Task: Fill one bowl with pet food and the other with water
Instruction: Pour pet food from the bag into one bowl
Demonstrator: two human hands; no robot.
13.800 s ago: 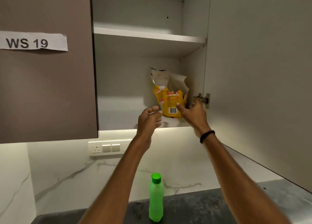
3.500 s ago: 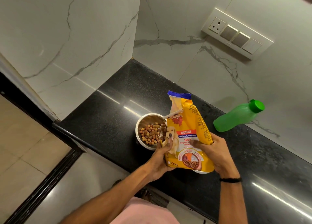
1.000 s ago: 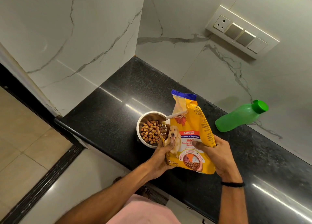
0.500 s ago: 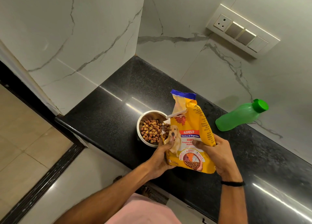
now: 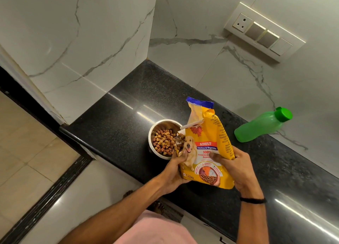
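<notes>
Yellow first: grips bag (image 5: 205,148) with left hand (image 5: 176,172) and right hand (image 5: 236,168) curled round its lower half, tips torn mouth toward bowl (image 5: 161,123) at ten o'clock to drop kibble (image 5: 164,141), leaves bottle (image 5: 260,125) at two o'clock for water.

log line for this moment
left hand, right hand: grip yellow dog food bag | round steel bowl: holds kibble | green plastic bottle: capped
</notes>
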